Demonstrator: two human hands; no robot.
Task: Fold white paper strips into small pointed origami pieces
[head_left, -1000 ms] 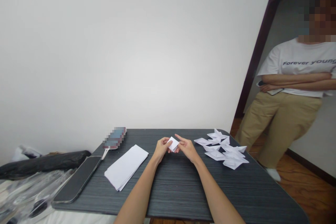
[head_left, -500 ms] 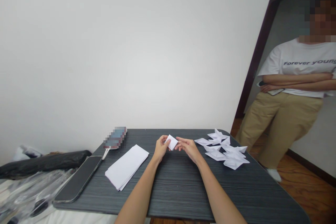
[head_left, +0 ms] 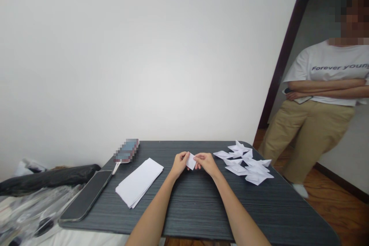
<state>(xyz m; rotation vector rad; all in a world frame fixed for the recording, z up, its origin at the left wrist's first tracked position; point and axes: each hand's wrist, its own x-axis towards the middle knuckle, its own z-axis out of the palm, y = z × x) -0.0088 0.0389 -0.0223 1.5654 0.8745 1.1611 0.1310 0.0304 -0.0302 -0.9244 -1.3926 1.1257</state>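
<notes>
A small folded piece of white paper is held between my two hands above the dark table. My left hand pinches its left edge with the thumb on top. From the other side, my right hand grips the right edge between thumb and fingers. To the right lie several folded paper boats, loosely grouped and partly overlapping. A stack of white paper sheets rests on the table left of my forearms.
The dark wood-grain table stands against a white wall. On its left lie a black phone and a blurred-out device with a white cable. Plastic-wrapped things sit beyond the left edge. A person stands at right, arms crossed.
My right hand has closed in and now grips the folded paper, where its fingers were spread beside it before. The paper and my left hand have shifted slightly right and nearer.
</notes>
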